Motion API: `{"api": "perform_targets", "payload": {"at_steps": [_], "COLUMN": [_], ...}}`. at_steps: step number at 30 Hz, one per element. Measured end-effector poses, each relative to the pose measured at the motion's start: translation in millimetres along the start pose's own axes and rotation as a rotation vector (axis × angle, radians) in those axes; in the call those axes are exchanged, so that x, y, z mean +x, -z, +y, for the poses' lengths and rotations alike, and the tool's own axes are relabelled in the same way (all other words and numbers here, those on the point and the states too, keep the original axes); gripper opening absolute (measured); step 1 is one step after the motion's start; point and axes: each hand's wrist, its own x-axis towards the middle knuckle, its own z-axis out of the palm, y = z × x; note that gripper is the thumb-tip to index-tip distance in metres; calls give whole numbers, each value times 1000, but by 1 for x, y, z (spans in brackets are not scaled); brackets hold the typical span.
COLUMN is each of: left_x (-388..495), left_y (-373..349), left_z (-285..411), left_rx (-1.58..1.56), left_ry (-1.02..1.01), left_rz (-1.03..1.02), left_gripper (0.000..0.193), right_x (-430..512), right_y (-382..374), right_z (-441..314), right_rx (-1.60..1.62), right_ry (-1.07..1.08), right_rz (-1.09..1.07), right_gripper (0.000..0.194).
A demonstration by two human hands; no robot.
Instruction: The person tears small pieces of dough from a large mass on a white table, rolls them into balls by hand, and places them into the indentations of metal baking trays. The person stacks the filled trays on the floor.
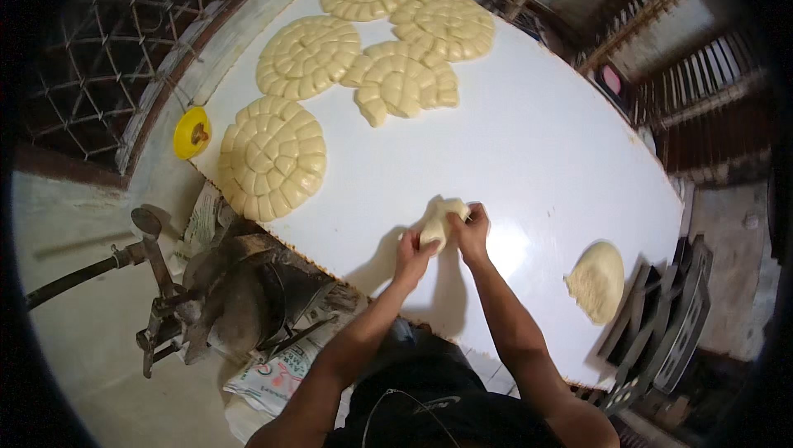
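Observation:
A pale piece of dough [438, 222] is held between my two hands over the near part of the white tabletop [396, 169]. My left hand [417, 257] grips its lower left end, thumb on top. At the upper right end, my right hand [469, 232] pinches it with thumb and fingers. Farther off, a round of cut dough pieces [406, 81] has a broken near edge. Fuller rounds, each scored into segments, lie around it, among them a dough round at the left edge [272, 157]. To the right rests a smooth dough lump [598, 281] with a rough, torn-looking face.
Stacked dark metal pans [660, 318] stand at the table's right edge. A yellow bowl [192, 133] sits by its left corner. Below left is a worn metal machine [229, 299] with a lever, and printed sacks [279, 380] on the floor. Wooden slatted racks [694, 76] line the far right.

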Motion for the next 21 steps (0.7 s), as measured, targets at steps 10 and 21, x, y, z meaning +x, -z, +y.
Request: {"api": "perform_targets", "payload": {"at_steps": [10, 21], "left_x": [-129, -105], "left_y": [-51, -61], "left_z": [-28, -87], "left_rx": [981, 926], "left_ry": [-754, -1000], "left_rz": [-531, -913], "left_gripper": [47, 30], "right_x": [-286, -294], "right_y": [297, 304], "right_z": [27, 103], "right_rx": [-402, -812], "right_ry": [30, 549], "right_rz": [451, 52], "right_gripper": [38, 30]}}
